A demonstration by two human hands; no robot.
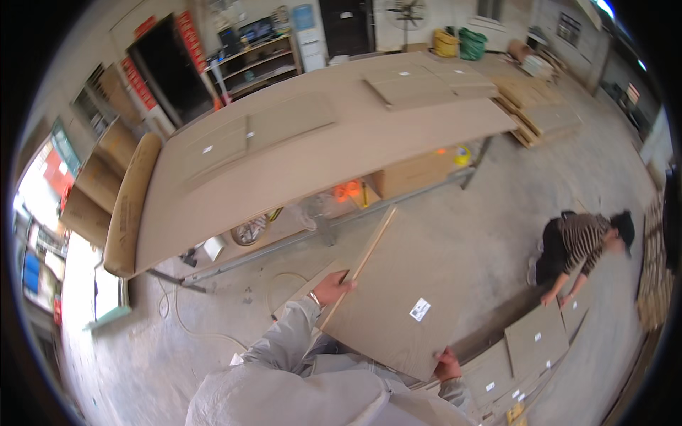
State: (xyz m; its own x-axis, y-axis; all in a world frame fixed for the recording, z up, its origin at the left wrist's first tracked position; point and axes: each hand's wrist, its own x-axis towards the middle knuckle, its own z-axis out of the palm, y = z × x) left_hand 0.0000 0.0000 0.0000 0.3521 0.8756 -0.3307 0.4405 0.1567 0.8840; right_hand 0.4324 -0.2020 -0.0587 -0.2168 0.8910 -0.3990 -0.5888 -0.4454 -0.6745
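Note:
Between my two hands is a large grey-brown flat panel (387,295) with a pale edge and a small white label (420,309). My left hand (332,287) is closed around its left side, the thumb over the pale edge. At the near right corner, my right hand (447,364) grips the same panel. It appears tilted in front of my body, and its underside is hidden. Beyond it stands a long workbench (277,160) covered in brown sheet, with flat labelled panels (284,122) on the left and more panels (419,84) at the far right.
To the right, a person (582,245) bends over labelled panels (536,337) lying low. Beneath the bench are a round container (250,231) and orange tape rolls (347,190). A hose (188,330) trails over the floor. One large brown roll (131,206) leans at the bench's left end.

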